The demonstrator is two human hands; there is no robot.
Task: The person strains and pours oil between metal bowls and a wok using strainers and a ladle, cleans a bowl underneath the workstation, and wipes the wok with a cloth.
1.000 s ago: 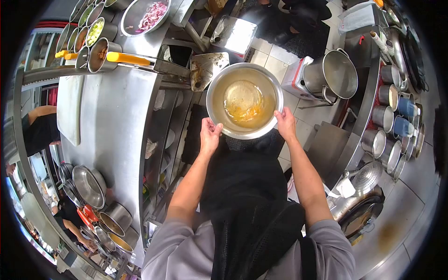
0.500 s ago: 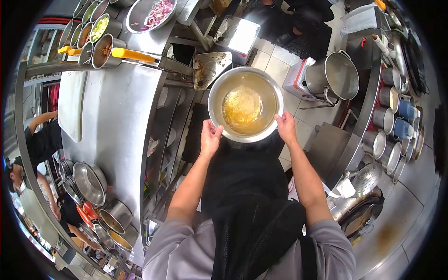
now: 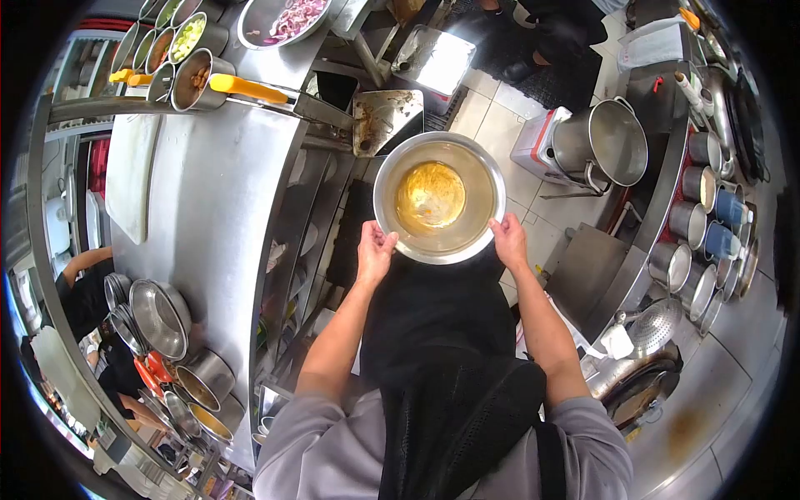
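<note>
A wide metal mixing bowl [image 3: 479, 171] is held out in front of my body, above the floor. Golden-yellow liquid [image 3: 431, 195] pools in its bottom. My left hand [image 3: 377, 252] grips the near left rim, thumb over the edge. On the near right rim, my right hand [image 3: 509, 242] has the same pinching hold. The fingers under the rim are partly hidden on both sides.
To the left runs a steel counter [image 3: 208, 192] with a white cutting board [image 3: 131, 179] and stacked metal bowls [image 3: 158, 317]. A large stockpot [image 3: 617, 142] stands right of the bowl. Another person's legs [image 3: 533, 50] show at the top.
The bowl sits slightly lower in view, still in both hands, and its liquid has shifted. The surroundings have slid a little within the view.
</note>
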